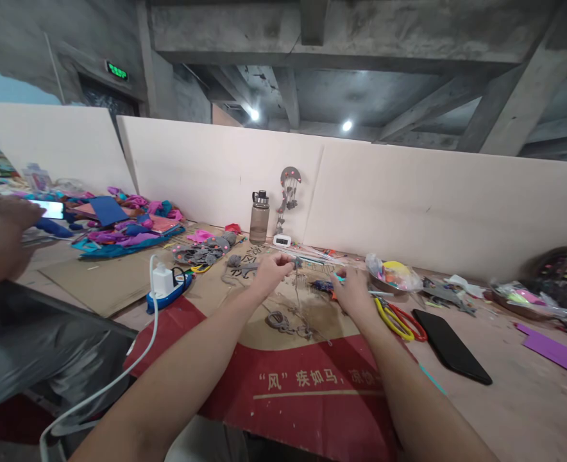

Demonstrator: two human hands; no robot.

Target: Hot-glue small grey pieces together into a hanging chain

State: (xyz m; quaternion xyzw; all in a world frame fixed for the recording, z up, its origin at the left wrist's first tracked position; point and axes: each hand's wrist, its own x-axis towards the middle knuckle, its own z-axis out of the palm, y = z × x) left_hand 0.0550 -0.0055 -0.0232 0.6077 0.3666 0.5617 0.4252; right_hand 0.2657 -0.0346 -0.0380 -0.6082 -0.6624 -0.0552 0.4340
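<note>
My left hand (pixel 272 269) is pinched on a small grey felt piece (pixel 297 262) held just above the cardboard sheet (pixel 283 378). My right hand (pixel 353 290) grips a thin teal-handled tool (pixel 340 277) whose tip points toward that piece. Between and below the hands lie grey felt rings and scraps (pixel 281 321) on the cardboard. What the tool is exactly I cannot tell.
Yellow and red scissors (pixel 399 319), a black phone (pixel 451 346), a bowl of coloured bits (pixel 393 274), a water bottle (pixel 259 217), a charger on a power strip (pixel 165 285), coloured felt piles (pixel 120 224). Another person's hand (pixel 2 221) works at left by a lit phone (pixel 47 208).
</note>
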